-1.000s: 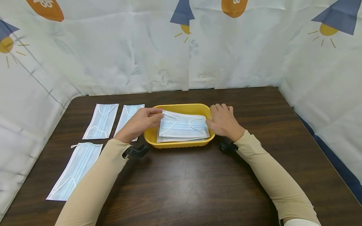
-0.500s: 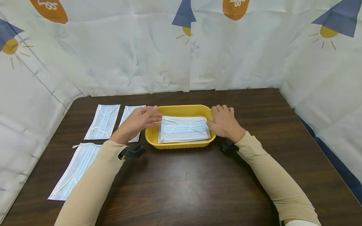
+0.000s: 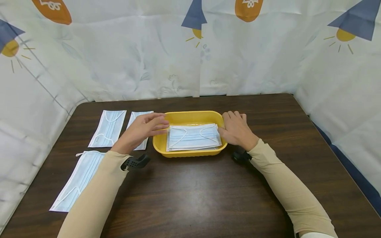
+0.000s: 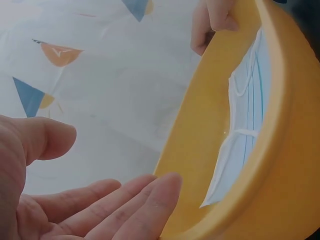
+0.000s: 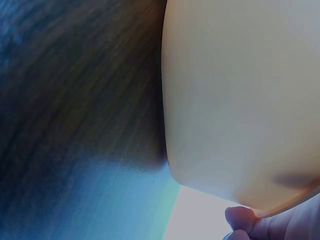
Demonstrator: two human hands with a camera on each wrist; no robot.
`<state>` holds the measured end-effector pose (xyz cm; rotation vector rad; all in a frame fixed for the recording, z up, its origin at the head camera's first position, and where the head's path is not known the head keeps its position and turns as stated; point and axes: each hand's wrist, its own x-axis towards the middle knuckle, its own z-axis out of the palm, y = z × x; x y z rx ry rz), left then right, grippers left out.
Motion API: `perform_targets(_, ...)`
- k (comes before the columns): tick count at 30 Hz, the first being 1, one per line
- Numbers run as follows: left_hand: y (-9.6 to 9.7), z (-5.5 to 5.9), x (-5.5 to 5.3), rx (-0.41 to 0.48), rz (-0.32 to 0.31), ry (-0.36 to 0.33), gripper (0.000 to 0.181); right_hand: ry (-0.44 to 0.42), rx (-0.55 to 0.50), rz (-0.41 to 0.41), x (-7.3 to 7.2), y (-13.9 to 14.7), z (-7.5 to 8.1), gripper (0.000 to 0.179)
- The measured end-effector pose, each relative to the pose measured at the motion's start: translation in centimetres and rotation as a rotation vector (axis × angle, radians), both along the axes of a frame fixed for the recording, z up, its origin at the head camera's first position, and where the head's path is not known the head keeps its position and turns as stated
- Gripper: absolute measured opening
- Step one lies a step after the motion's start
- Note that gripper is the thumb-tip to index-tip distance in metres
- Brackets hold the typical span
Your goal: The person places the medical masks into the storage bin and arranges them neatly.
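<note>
A yellow plastic basket (image 3: 190,153) stands on the table, holding a small stack of pale blue face masks (image 3: 194,136) with white ear loops. My right hand (image 3: 238,130) grips the basket's right end, fingers curled over the rim; in the right wrist view the basket's outer wall (image 5: 240,100) fills much of the picture and fingertips (image 5: 240,217) show at its rim. At the basket's left end, my left hand (image 3: 144,129) holds nothing. Its fingers are extended and the thumb stands apart in the left wrist view, where the masks (image 4: 245,120) lie inside the basket.
On the left of the dark wooden table (image 3: 190,195) lie more face masks: one at the back (image 3: 108,129), another mask (image 3: 143,145) partly behind my left hand, and a nearer mask (image 3: 78,181) partly under my left forearm. A patterned white curtain (image 3: 166,59) hangs behind the table.
My left hand has let go of the top mask, which now lies flat on the stack in the basket. That hand has drawn back leftward. The right hand keeps its grip on the rim.
</note>
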<state>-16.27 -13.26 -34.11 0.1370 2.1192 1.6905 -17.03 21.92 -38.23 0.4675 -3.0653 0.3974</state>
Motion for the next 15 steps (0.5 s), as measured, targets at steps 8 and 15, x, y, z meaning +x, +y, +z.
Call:
perform_targets(8,-0.7,-0.1,0.1,0.005,0.009,0.020,0.075,-0.009,0.001,-0.002,0.0,0.0,0.0,0.037)
perform_targets(15,-1.3,0.0,0.4,0.022,0.043,0.066,0.062,-0.010,0.006,0.000,0.0,-0.1,0.0,0.034)
